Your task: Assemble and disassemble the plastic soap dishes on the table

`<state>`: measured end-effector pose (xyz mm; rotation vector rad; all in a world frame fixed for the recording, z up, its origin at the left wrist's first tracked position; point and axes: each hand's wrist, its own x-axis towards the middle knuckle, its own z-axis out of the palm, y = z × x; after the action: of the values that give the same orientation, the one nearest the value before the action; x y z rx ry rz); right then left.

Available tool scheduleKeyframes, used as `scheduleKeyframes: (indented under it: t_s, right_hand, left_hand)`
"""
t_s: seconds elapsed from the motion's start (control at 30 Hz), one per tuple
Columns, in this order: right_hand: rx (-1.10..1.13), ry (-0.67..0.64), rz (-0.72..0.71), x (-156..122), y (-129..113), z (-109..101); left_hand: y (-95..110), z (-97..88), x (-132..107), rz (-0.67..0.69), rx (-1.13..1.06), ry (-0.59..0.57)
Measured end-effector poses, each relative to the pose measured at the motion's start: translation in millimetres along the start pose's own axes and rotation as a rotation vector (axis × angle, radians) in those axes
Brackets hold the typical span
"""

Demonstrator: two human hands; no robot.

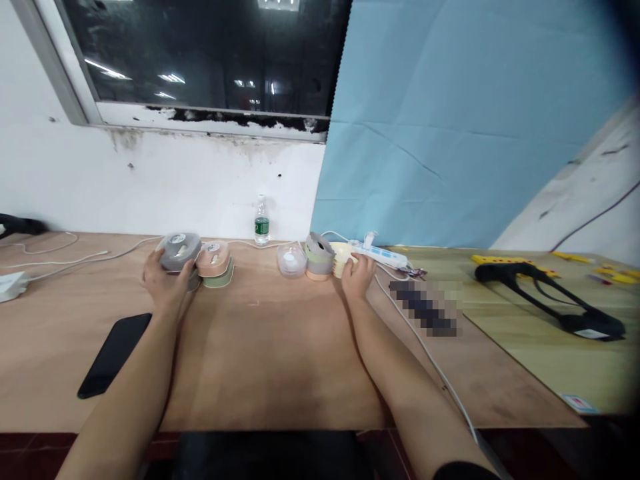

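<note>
On the left, my left hand curves around a grey lidded food container, thumb on its right side and fingers on its left. Right beside it is a stack with a pink lidded container above a green container. My right hand grips the side of a pale yellow container; some of its fingers are hidden. Just left of that stand stacked grey, green and orange containers, the grey one uppermost and tilted. A clear rounded lid or container lies further left.
A water bottle stands against the wall. Behind my right hand lies a white and blue power strip with cables. A black phone is beside my left forearm. At right are a black frame-shaped object and yellow pieces.
</note>
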<state>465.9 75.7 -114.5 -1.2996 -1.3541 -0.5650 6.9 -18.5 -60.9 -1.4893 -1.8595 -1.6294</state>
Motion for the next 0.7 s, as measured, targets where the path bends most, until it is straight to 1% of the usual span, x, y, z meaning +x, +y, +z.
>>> scheduleKeyframes:
  t_s: [0.03,0.1,0.17,0.2,0.27,0.3,0.4,0.43,0.5,0.53,0.6,0.7]
  right_hand:
    - [0.015,0.023,-0.025,-0.1,-3.2,0.4]
    - [0.049,0.047,-0.077,-1.7,-12.8,1.0]
    - [0.103,0.017,-0.141,-5.7,-26.2,1.4]
    - [0.136,-0.024,-0.173,-8.6,-34.0,1.6]
    - [0.201,-0.152,-0.216,-15.5,-51.4,1.3]
    - [0.238,-0.237,-0.23,-19.0,-60.7,0.6]
    - [0.425,-0.513,-0.308,-27.4,-89.1,-4.1]
    - [0.49,-0.599,-0.343,-28.9,-97.9,-6.3]
    - [0.566,-0.746,-0.41,-29.7,-112.4,-10.9]
    - [0.579,-0.796,-0.43,-29.2,-117.5,-13.0]
    - [0.581,-0.867,-0.45,-27.5,-122.8,-15.8]
    - [0.556,-0.945,-0.442,-26.2,-121.2,-16.8]
  left_hand:
    - [1.1,-0.4,-1.8,0.037,0.015,0.092]
    - [4.3,-0.1,-6.8,0.118,-0.015,0.199]
    - [9.4,2.8,-14.3,0.18,-0.09,0.201]
    - [12.9,5.4,-19.2,0.205,-0.137,0.175]
    - [21.7,12.7,-31.0,0.287,-0.199,0.055]
    - [26.8,17.1,-37.5,0.331,-0.208,-0.037]
    - [42.9,30.8,-56.5,0.491,-0.262,-0.367]
    - [47.7,34.7,-61.8,0.53,-0.272,-0.456]
    - [54.6,40.5,-69.6,0.591,-0.273,-0.595]
    - [56.6,42.2,-72.0,0.604,-0.273,-0.635]
    - [57.9,43.3,-74.0,0.6,-0.267,-0.669]
    - [56.3,41.3,-72.4,0.545,-0.245,-0.65]
